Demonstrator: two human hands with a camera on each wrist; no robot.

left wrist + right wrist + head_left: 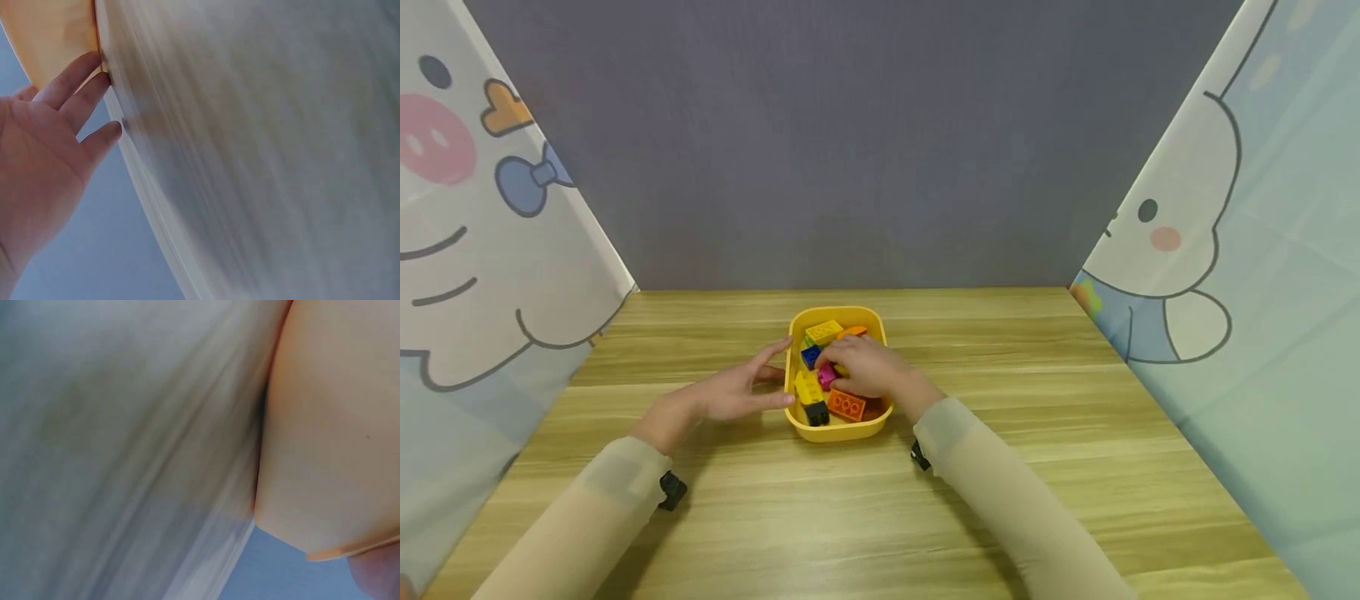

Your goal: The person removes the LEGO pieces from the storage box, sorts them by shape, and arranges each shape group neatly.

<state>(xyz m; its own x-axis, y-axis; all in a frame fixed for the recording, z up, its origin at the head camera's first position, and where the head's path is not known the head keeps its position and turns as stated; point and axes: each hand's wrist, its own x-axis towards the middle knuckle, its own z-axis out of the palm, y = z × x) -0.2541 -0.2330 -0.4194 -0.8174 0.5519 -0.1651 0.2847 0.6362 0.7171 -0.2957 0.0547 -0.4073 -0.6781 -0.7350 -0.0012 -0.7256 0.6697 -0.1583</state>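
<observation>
**Two hands at a yellow container of toy bricks**

A yellow container (838, 434) sat on a wood-grain surface (1037, 417), just short of the centre of the head view. Both hands were at it, apart from each other. The left hand (733, 395) stood at nine o'clock, fingers and thumb spread, touching the container's outer side. The right hand (868, 367) reached over the rim from four o'clock, its fingers curved down at a pink brick (825, 376) near the middle; whether they pinched it, I cannot tell.

Around that brick, inside the container, lay a dark blue brick (810, 357) at ten o'clock, a yellow brick (823, 332) at eleven, an orange piece (853, 332) at one, an orange brick (847, 405) at between five and six, and a long yellow piece (806, 387) at eight, with a black block (817, 414) at its seven o'clock end.

Beyond the surface, a grey panel (850, 150) rose at twelve o'clock, with cartoon-printed fabric (445, 217) at ten and more printed fabric (1187, 192) at two
</observation>
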